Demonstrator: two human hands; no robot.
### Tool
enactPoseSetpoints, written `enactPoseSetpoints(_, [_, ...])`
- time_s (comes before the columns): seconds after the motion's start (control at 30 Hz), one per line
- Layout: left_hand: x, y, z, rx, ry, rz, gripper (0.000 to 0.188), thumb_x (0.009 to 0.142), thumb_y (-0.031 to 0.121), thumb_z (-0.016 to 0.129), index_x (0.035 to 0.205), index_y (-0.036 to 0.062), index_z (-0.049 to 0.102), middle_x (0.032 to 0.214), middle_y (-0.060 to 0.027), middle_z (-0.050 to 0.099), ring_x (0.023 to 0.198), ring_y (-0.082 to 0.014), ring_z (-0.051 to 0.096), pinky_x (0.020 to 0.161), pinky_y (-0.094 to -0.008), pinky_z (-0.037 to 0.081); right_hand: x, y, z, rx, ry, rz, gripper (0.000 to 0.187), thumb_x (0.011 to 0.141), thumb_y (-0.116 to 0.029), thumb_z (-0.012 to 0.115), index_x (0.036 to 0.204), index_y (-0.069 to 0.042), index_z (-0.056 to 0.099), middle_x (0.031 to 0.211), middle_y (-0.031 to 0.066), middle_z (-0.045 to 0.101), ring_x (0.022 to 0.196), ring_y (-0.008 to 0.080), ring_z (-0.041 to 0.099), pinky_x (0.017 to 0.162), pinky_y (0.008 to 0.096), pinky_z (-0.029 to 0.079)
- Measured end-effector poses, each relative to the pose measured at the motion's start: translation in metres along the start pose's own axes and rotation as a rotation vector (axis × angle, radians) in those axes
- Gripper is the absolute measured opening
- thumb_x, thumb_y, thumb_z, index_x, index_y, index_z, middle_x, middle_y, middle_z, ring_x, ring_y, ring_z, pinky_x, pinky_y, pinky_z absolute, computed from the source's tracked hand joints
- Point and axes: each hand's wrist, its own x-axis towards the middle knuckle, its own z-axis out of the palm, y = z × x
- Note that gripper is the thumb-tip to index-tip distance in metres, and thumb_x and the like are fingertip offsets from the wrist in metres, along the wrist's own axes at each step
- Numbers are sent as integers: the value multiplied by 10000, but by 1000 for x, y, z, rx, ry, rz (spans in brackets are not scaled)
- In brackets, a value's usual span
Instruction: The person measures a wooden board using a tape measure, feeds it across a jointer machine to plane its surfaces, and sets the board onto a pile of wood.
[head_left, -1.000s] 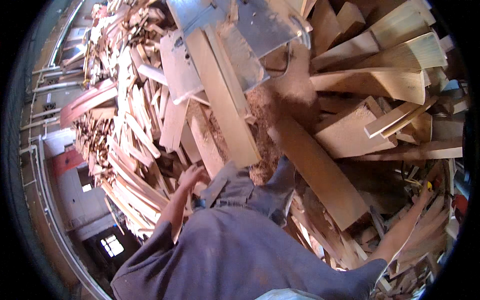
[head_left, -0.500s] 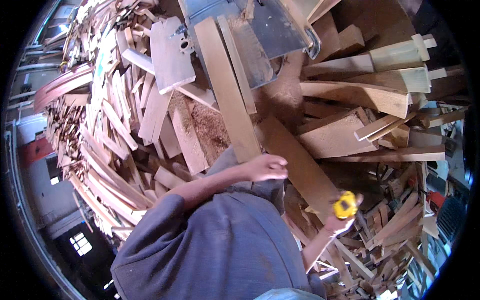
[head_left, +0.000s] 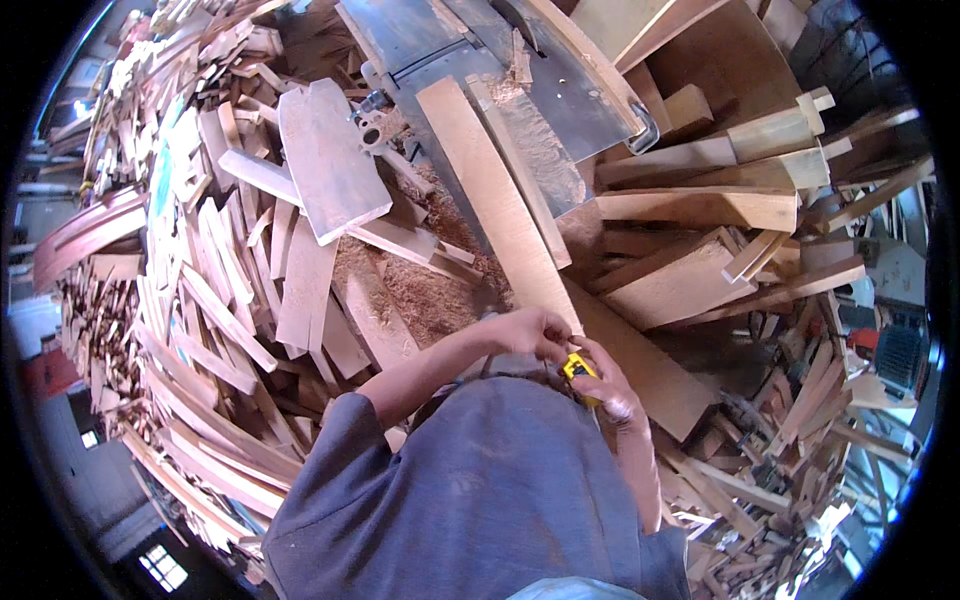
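In front of my body, a yellow and black tape measure (head_left: 578,368) is gripped in my right hand (head_left: 612,385). My left hand (head_left: 532,332) is right beside it, fingers curled together near the tape's front. Whatever those fingers pinch, if anything, is too small to make out. Both hands are at the near end of a long, flat wooden board (head_left: 490,190), which rests on the dark metal machine table (head_left: 585,110). A narrower wooden strip (head_left: 522,180) lies alongside the board, on its right.
Stacked offcuts (head_left: 215,330) crowd the left side. A pale panel (head_left: 330,160) leans near the machine, above sawdust (head_left: 430,295). Thick timber pieces (head_left: 700,208) stick out at the right, and a wide plank (head_left: 650,375) slants beside my right hand.
My right hand has brought the tape measure inward from the right to meet my left hand. The left hand's fingers have curled in toward it. The view has shifted a little.
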Motion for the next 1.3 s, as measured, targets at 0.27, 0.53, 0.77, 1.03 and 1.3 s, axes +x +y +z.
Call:
enactPoseSetpoints(0.27, [-12, -20, -265, 383, 681, 66, 195, 907, 119, 707, 1086, 46, 731, 943, -47, 724, 802, -146, 648, 751, -318, 530, -45, 47, -23, -642, 460, 85, 751, 732, -226, 808, 1435, -118, 566, 1393, 130, 607, 1282, 251, 564, 1103, 362, 417])
enactPoseSetpoints(0.53, [8, -74, -514, 810, 1278, 216, 285, 831, 184, 757, 1068, 28, 732, 999, -212, 734, 942, -350, 708, 826, -407, 539, -91, 116, -1, -647, 615, 219, 715, 692, -126, 795, 1378, -82, 598, 1256, 136, 645, 1209, 272, 586, 1058, 367, 439])
enactPoseSetpoints(0.77, [42, -81, -572, 660, 1089, 82, 401, 865, 229, 748, 1189, -4, 712, 1050, -161, 753, 948, -243, 688, 870, -352, 529, -63, 154, 4, -695, 685, 42, 648, 753, -118, 759, 1382, -101, 602, 1283, 160, 616, 1207, 304, 579, 1060, 396, 441])
enactPoseSetpoints(1.03, [63, -75, -585, 675, 925, -14, 455, 952, 143, 688, 1357, -50, 606, 1065, -145, 730, 907, -176, 673, 770, -326, 542, -59, 145, 3, -599, 808, 107, 631, 747, -183, 772, 1354, -90, 628, 1266, 176, 644, 1174, 320, 612, 1011, 383, 474])
enactPoseSetpoints(1.3, [75, -64, -557, 361, 892, -81, 505, 972, 141, 672, 1429, -23, 538, 730, 5, 565, 526, -53, 435, 441, -257, 318, -63, 145, 2, -593, 819, 99, 609, 745, -203, 773, 1335, -120, 649, 1245, 179, 666, 1102, 327, 645, 968, 400, 499])
